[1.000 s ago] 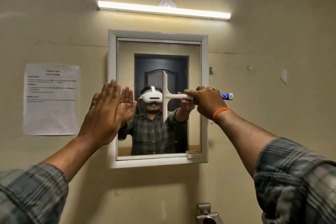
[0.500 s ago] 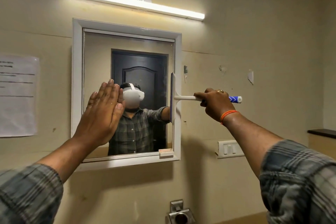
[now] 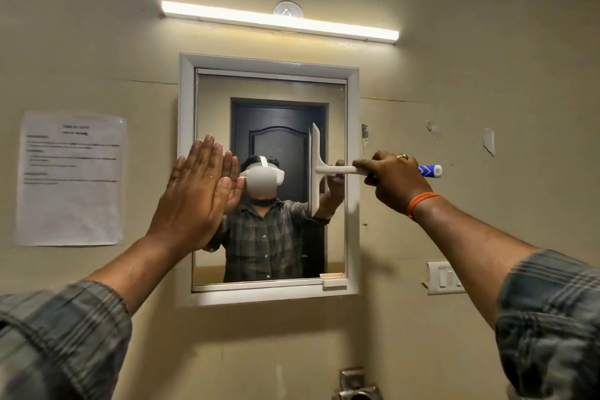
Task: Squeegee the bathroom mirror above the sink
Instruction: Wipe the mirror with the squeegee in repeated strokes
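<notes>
A white-framed mirror (image 3: 269, 88) hangs on the beige wall. My left hand (image 3: 194, 191) lies flat with straight fingers against the mirror's left edge. My right hand (image 3: 394, 180) grips the handle of a white squeegee (image 3: 316, 169) whose end cap is blue. The squeegee's blade stands upright against the glass, a little in from the mirror's right side. The glass reflects a person in a plaid shirt and a dark door.
A tube light (image 3: 279, 21) glows above the mirror. A printed paper sheet (image 3: 69, 178) is stuck on the wall at left. A switch plate (image 3: 446, 278) sits at lower right, and a metal tap (image 3: 357, 383) shows at the bottom edge.
The squeegee went from mid-mirror to the right frame edge, and now stands back on the glass a little left of it. My left hand stays flat on the mirror's left side.
</notes>
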